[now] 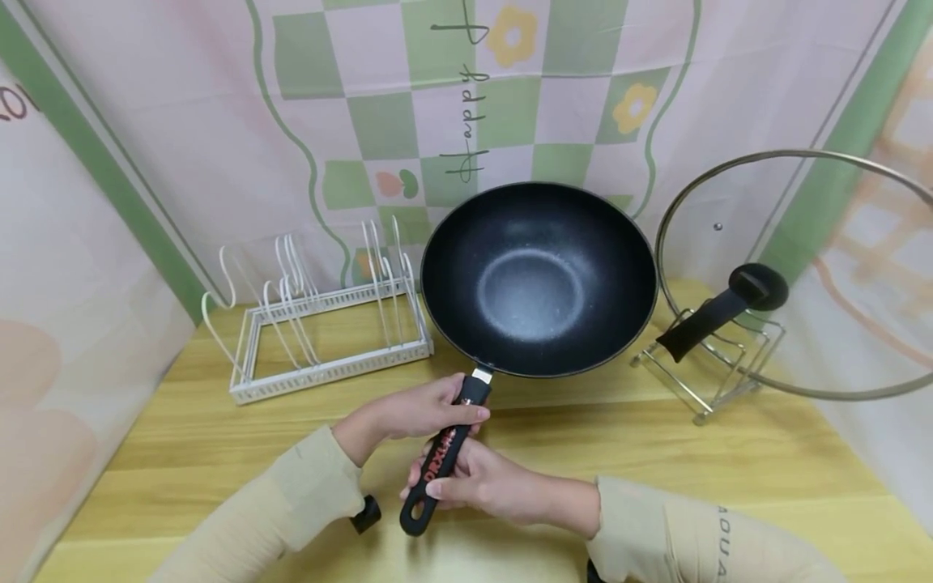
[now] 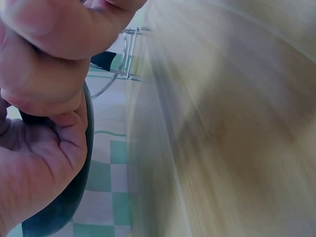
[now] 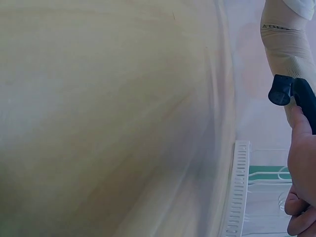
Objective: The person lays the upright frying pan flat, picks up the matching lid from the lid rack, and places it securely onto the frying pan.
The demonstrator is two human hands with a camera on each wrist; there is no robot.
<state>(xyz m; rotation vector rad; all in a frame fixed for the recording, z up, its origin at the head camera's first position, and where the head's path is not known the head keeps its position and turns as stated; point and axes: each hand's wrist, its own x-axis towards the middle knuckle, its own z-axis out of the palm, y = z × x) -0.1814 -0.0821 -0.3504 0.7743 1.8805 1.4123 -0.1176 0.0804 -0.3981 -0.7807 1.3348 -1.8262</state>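
A black wok [image 1: 539,275] is held up over the table, its hollow inside facing me in the head view. Both hands are on its black handle with red lettering. My left hand [image 1: 430,409] grips the upper part near the metal neck, thumb across the front. Lower down, my right hand [image 1: 488,482] wraps the handle close to its looped end, thumb lying along the front. In the left wrist view, curled fingers [image 2: 54,54] of the left hand hide most of the handle, with the wok's dark side [image 2: 74,197] behind them.
To the left stands a white wire rack [image 1: 331,368] with upright dividers. On the right, a metal stand [image 1: 710,401] bears a large glass lid [image 1: 809,394] with a black handle [image 1: 703,324]. A patterned curtain [image 1: 372,121] hangs behind the wooden table [image 1: 182,437].
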